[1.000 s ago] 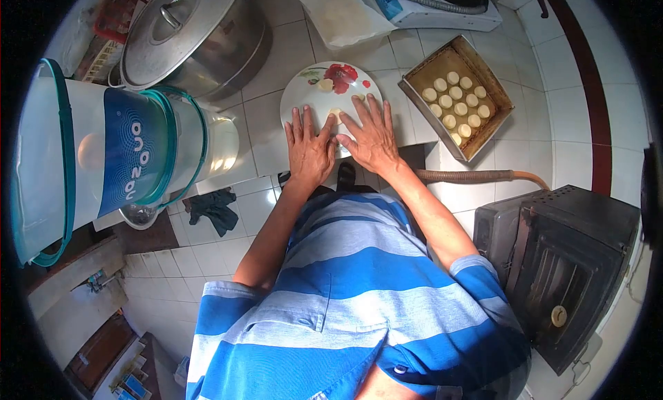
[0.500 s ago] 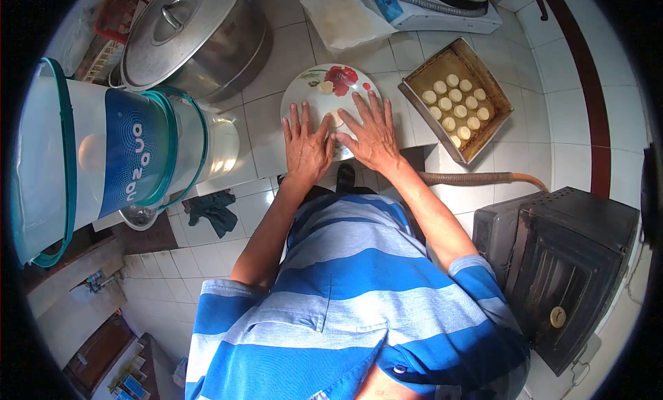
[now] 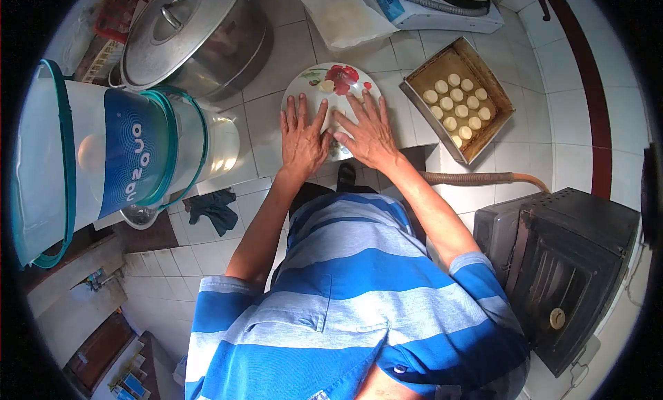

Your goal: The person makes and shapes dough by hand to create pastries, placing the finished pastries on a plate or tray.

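Both hands are over a white plate (image 3: 291, 93) with a red flower print, at the counter's front edge. My left hand (image 3: 304, 141) covers the plate's left part, its fingers stretched out and apart. Over the right part lies my right hand (image 3: 369, 134), fingers spread, thumb pointing toward the left hand. The index fingers and thumbs come close together near the plate's middle, where the hands partly hide the surface. Beyond the fingertips, a small pale lump of dough (image 3: 327, 86) rests by the printed flower.
Right of the plate, a square metal baking pan (image 3: 423, 110) holds several pale round dough pieces (image 3: 461, 111). A big lidded pot (image 3: 228, 55) and clear buckets (image 3: 83, 151) stand at left. A plastic bag (image 3: 345, 17) lies behind; a dark oven (image 3: 566, 262) sits lower right.
My left hand has shifted slightly left, and its index finger is now straighter and farther from the right one. My right hand has moved a little left. The pan and plate look unchanged.
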The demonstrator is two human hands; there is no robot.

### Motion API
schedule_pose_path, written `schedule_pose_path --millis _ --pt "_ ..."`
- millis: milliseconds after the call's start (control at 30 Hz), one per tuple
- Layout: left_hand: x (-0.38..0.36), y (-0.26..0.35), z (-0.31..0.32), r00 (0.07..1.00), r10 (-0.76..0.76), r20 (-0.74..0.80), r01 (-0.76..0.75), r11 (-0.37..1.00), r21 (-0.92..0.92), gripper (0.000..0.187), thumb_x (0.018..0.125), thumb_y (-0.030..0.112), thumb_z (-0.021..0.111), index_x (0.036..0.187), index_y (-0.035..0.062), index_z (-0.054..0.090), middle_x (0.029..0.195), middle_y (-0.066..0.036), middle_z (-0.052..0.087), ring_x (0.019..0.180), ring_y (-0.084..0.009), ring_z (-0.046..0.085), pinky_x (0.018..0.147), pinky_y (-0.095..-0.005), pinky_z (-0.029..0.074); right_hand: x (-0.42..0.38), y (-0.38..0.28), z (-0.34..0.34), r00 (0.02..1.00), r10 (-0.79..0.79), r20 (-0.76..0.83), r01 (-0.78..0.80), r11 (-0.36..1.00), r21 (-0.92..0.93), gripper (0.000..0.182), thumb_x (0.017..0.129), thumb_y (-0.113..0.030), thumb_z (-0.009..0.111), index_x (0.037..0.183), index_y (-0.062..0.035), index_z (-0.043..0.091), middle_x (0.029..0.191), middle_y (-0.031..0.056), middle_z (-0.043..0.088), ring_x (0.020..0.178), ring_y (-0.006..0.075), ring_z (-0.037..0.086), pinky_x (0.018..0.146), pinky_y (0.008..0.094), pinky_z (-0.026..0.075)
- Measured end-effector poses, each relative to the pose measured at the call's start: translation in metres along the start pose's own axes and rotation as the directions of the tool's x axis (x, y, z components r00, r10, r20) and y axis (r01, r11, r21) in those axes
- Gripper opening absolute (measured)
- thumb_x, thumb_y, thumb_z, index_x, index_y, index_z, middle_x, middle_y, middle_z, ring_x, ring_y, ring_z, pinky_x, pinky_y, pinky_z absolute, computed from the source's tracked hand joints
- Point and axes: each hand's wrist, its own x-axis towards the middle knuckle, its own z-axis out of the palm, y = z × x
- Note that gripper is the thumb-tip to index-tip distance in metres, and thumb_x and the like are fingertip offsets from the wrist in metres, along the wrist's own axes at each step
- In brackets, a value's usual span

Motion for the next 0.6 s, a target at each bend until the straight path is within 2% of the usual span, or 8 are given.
schedule_pose_path --millis 200,400,467,600 --pt "-0.005 0.005 0.003 0.999 0.026 0.027 -0.026 1.000 0.006 0.067 0.101 0.038 0.059 0.163 0.0254 0.037 0.167 -0.027 0.023 0.156 -0.0507 0.015 0.125 -0.0646 0.016 0.006 0.003 -0.006 1.000 0.017 0.024 -0.016 0.999 -0.048 0.053 0.106 -0.053 0.046 0.142 -0.0201 0.064 0.165 0.0181 0.035 0.156 0.0459 0.021 0.124 0.0673 0.013" --pt "-0.006 0.002 0.002 0.996 0.062 0.066 -0.066 0.996 0.058 0.060 0.102 0.038 0.058 0.159 0.0265 0.044 0.166 -0.027 0.025 0.157 -0.0495 0.016 0.125 -0.0640 0.016 -0.001 0.006 -0.007 0.999 0.035 -0.014 -0.035 0.999 -0.042 0.051 0.106 -0.051 0.046 0.142 -0.0195 0.064 0.163 0.0186 0.038 0.156 0.0450 0.021 0.124 0.0670 0.014" --pt "-0.007 0.001 0.001 0.997 0.070 0.031 -0.073 0.994 0.085 0.056 0.103 0.039 0.056 0.156 0.0262 0.048 0.166 -0.028 0.025 0.156 -0.0493 0.017 0.125 -0.0640 0.017 0.000 0.005 -0.013 0.999 0.022 0.035 -0.019 0.996 -0.082 0.052 0.106 -0.050 0.046 0.143 -0.0177 0.063 0.162 0.0188 0.039 0.154 0.0452 0.024 0.124 0.0670 0.016" --pt "-0.009 0.007 -0.005 0.994 0.075 0.076 -0.079 0.996 0.049 0.053 0.104 0.040 0.054 0.155 0.0265 0.050 0.166 -0.028 0.026 0.156 -0.0491 0.017 0.125 -0.0640 0.017 -0.006 0.002 -0.008 1.000 0.002 -0.016 -0.002 0.999 -0.036 0.051 0.106 -0.048 0.046 0.141 -0.0155 0.064 0.160 0.0188 0.041 0.152 0.0457 0.028 0.123 0.0670 0.017"
